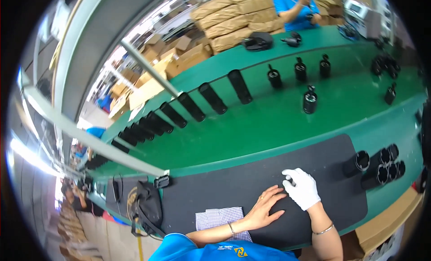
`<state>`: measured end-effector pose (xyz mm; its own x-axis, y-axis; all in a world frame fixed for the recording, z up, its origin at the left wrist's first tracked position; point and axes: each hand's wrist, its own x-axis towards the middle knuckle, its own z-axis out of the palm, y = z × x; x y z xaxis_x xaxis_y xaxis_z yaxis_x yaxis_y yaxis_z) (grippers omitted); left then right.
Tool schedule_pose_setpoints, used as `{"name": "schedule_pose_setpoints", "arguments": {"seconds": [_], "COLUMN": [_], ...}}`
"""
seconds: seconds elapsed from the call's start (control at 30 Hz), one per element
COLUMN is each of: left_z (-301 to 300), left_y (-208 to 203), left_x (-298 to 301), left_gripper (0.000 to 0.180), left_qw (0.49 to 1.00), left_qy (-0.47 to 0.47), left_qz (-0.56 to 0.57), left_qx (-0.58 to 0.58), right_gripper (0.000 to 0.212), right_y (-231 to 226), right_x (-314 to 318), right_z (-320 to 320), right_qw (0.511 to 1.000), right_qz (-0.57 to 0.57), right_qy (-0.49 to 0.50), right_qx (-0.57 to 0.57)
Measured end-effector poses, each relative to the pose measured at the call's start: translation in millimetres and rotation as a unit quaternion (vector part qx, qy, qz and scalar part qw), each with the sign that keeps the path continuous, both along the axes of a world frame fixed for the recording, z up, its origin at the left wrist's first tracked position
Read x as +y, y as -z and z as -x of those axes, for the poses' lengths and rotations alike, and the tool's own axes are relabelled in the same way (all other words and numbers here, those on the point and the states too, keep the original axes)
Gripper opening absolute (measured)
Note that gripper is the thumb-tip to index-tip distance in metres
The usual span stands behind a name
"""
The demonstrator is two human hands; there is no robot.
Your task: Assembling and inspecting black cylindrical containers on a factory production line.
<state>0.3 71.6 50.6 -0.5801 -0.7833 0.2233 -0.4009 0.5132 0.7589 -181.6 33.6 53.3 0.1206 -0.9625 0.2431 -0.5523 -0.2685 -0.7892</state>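
Observation:
My left hand point(261, 211) is bare, with a ring and a bracelet, and lies over the dark mat point(202, 189) with its fingers stretched out. Its fingertips come close to my right hand point(302, 189), which wears a white glove. The gloved fingers are curled, and a small dark patch shows between them; whether that is a thing or the mat behind is unclear. Beneath my left forearm is a checkered cloth point(220, 217). Several black cylinders point(375, 175) lie to the right of my gloved hand, their open ends showing.
On the green belt point(251, 126) stand a row of black tubes point(240, 86) and several black motor-like parts point(310, 100). A black bag point(148, 202) lies at the mat's left. A metal post point(94, 130) slants across the left. A co-worker in blue point(296, 11) is across the belt.

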Motion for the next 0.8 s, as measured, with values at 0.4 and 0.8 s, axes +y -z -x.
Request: {"name": "schedule_pose_setpoints", "arguments": {"seconds": [0.4, 0.8], "left_z": [-7.8, -8.5], "left_y": [13.9, 20.7], "left_x": [11.8, 14.5], "left_gripper": [0.036, 0.029], "left_qw": [0.993, 0.992], "left_qy": [-0.028, -0.029], "left_qz": [0.093, 0.122], "left_qx": [-0.071, -0.018], "right_gripper": [0.033, 0.035], "right_y": [-8.0, -4.7], "right_x": [13.5, 16.3], "right_z": [-10.4, -13.9], "right_qw": [0.995, 0.997], "right_qz": [0.019, -0.032], "right_qy": [0.001, -0.023], "right_qx": [0.096, 0.062]}}
